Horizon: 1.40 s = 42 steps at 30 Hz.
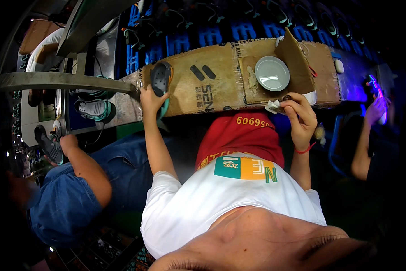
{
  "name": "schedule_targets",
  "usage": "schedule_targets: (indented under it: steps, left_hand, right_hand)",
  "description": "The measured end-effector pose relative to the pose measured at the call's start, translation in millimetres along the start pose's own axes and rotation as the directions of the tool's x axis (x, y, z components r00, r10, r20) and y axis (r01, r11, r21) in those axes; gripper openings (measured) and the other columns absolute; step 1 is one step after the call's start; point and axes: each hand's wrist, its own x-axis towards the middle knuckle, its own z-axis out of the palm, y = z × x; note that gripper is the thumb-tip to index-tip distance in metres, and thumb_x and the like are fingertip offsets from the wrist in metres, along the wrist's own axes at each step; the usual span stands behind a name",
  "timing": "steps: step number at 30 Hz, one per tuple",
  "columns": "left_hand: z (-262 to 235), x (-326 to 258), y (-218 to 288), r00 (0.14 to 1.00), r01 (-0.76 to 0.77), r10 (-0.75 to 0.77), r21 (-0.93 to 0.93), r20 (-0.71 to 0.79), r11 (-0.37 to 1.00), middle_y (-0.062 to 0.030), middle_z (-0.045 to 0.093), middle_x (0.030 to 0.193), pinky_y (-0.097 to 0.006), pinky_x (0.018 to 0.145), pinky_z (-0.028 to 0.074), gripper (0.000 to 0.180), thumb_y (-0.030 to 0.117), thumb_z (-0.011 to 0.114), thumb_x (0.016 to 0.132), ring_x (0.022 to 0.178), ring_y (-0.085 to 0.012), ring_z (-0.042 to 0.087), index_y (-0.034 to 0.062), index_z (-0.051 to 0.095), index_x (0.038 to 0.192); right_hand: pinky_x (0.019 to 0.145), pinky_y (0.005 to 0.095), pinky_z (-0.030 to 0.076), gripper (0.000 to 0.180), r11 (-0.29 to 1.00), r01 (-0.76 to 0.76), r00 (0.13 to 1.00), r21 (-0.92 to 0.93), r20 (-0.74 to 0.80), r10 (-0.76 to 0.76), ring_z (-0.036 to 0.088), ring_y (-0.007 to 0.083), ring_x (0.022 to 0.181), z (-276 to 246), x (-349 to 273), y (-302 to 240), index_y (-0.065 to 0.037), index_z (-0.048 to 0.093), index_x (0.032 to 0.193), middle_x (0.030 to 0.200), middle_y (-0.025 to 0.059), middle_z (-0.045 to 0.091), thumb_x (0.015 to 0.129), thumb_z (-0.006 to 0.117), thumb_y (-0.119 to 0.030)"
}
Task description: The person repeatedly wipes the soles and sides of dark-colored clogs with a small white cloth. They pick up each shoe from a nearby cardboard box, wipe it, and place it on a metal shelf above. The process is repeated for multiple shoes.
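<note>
My left hand (pixel 153 101) grips a dark grey clog (pixel 160 77) with holes in its upper and a teal edge below. The clog lies near the left end of a cardboard-covered bench (pixel 180 97). My right hand (pixel 301 114) is closed in a pinch on a small crumpled white cloth (pixel 273 106), just at the bench's near edge. Something small and dark shows by those fingertips, too small to name. Beyond that hand, a round white bowl (pixel 272 74) sits inside an open-sided cardboard box (pixel 300 72).
A grey-and-teal clog (pixel 93 109) rests on the surface to the left, past a metal bar (pixel 67 82). At the left, a co-worker's hand (pixel 69 144) is near another dark clog (pixel 48 143). A second co-worker's hand (pixel 375 110) is at the right under purple light. Blue racks (pixel 209 36) line the back.
</note>
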Motion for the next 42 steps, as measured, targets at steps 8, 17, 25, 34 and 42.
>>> schedule_targets:
  steps: [8, 17, 25, 34, 42]
  left_hand:
    - [12.3, -48.0, 139.1, 0.966, -0.23, 0.256, -0.302, 0.049, 0.925, -0.0254, 0.052, 0.121, -0.048, 0.089, 0.047, 0.072, 0.05, 0.066, 0.085, 0.102, -0.0449, 0.057, -0.0034, 0.049, 0.13]
    - [9.6, -50.3, 80.1, 0.655, 0.453, 0.33, -0.703, 0.679, 0.548, -0.0165, 0.059, 0.124, -0.039, 0.086, 0.052, 0.055, 0.015, 0.065, 0.086, 0.101, -0.0268, 0.063, -0.0002, 0.047, 0.135]
    - [29.7, -98.9, 116.7, 0.611, 0.792, 0.741, -0.193, 0.279, -0.58, -0.029, 0.035, 0.145, -0.046, 0.096, 0.048, 0.083, 0.057, 0.041, 0.09, 0.112, -0.0389, 0.054, -0.0002, 0.028, 0.148]
    - [-9.4, -86.3, 152.3, 0.806, 0.266, 0.584, -0.941, 0.099, -0.207, -0.0138, 0.053, 0.13, -0.038, 0.097, 0.048, 0.078, 0.015, 0.078, 0.074, 0.112, -0.025, 0.059, 0.0003, 0.038, 0.139]
    - [-45.8, -88.7, 171.9, 0.768, -0.04, 0.64, -0.998, 0.002, 0.051, -0.0084, 0.064, 0.109, -0.032, 0.09, 0.05, 0.061, 0.008, 0.087, 0.064, 0.1, -0.0193, 0.062, -0.0005, 0.057, 0.116]
  right_hand:
    - [0.075, 0.0331, 0.043, 0.01, 0.971, 0.088, 0.996, -0.221, 0.034, -0.082, 0.059, 0.0246, 0.081, 25.3, 22.1, 12.0, -0.006, 0.074, 0.09, 0.092, 0.0097, 0.066, 0.081, 0.071, -0.006]
    - [0.076, 0.0388, 0.044, 0.012, 0.789, 0.214, 0.977, -0.576, 0.102, -0.19, 0.06, 0.0266, 0.088, 39.2, 48.1, 75.0, -0.01, 0.073, 0.091, 0.096, 0.008, 0.064, 0.081, 0.071, -0.015]
    - [0.076, 0.0377, 0.043, 0.012, 0.763, 0.299, 0.953, -0.574, 0.217, -0.21, 0.059, 0.0254, 0.089, 40.6, 62.2, 95.2, -0.01, 0.073, 0.094, 0.099, 0.0074, 0.064, 0.083, 0.069, -0.014]
    - [0.076, 0.0346, 0.049, 0.01, 0.87, 0.092, 0.984, -0.485, 0.176, -0.006, 0.063, 0.0268, 0.086, 32.6, 55.6, 85.1, -0.004, 0.073, 0.091, 0.094, 0.0095, 0.066, 0.084, 0.068, -0.01]
    - [0.074, 0.0281, 0.049, 0.011, 0.994, -0.097, 0.967, 0.05, 0.24, 0.083, 0.064, 0.0178, 0.082, 25.1, 41.0, 42.1, -0.001, 0.072, 0.095, 0.095, 0.0093, 0.067, 0.088, 0.065, -0.007]
